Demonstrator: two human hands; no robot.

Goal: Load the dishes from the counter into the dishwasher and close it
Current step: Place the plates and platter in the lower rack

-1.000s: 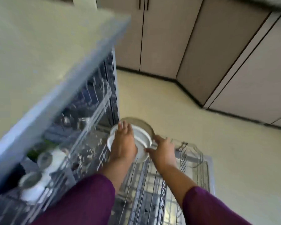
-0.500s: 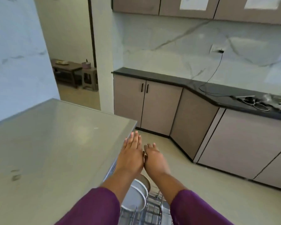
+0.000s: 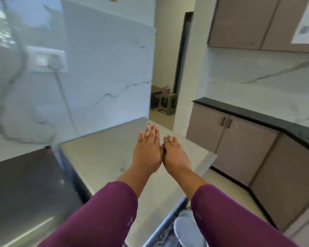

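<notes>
Reaching forward over the pale desk (image 3: 96, 157) with both arms in purple sleeves (image 3: 103, 214); holding the left grip (image 3: 147, 152) flat, palm down, fingers straight and close together, around nothing; setting the right grip (image 3: 175, 155) just beside it, touching along the inner edge, likewise flat and empty; with white plates (image 3: 187, 230) lodged in the dishwasher rack (image 3: 160, 237) below and behind the right grip.

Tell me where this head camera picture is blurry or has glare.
Head view: left hand and right hand fairly sharp at centre; marble wall and switch plate at left smeared by blur; pale glare streak on the dark surface, lower left.
</notes>
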